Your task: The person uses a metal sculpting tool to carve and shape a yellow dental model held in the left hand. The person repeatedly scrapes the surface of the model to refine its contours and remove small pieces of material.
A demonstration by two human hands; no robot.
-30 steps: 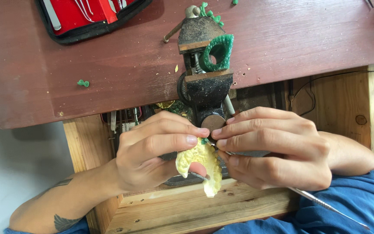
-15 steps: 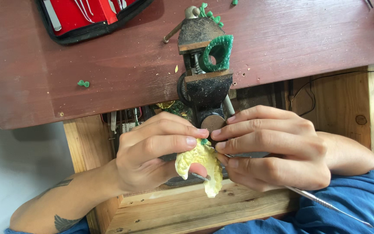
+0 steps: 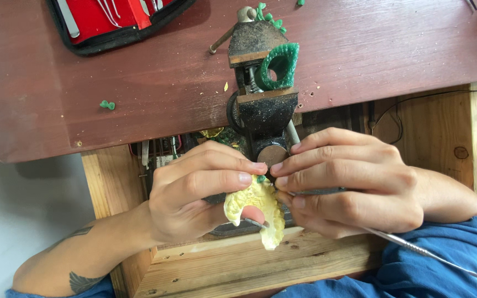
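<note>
My left hand (image 3: 200, 193) pinches a small pale yellow carved piece (image 3: 258, 209) between thumb and fingers, just below a black bench vise (image 3: 260, 110). My right hand (image 3: 349, 187) grips a thin metal carving tool (image 3: 415, 248), its tip lying against the yellow piece and its handle running down to the right over my blue sleeve. A tiny green bit sits at the top of the yellow piece, between my fingertips. A green wax ring-shaped piece (image 3: 278, 66) is clamped in the vise jaws.
A dark red-brown bench top (image 3: 139, 83) carries an open red-lined tool case (image 3: 111, 22) at the upper left and small green wax crumbs (image 3: 107, 104). Below it, an open wooden drawer (image 3: 238, 270) holds tools. A black cable (image 3: 432, 96) runs at the right.
Both hands stay almost still on the yellow piece; the fingers shift only slightly.
</note>
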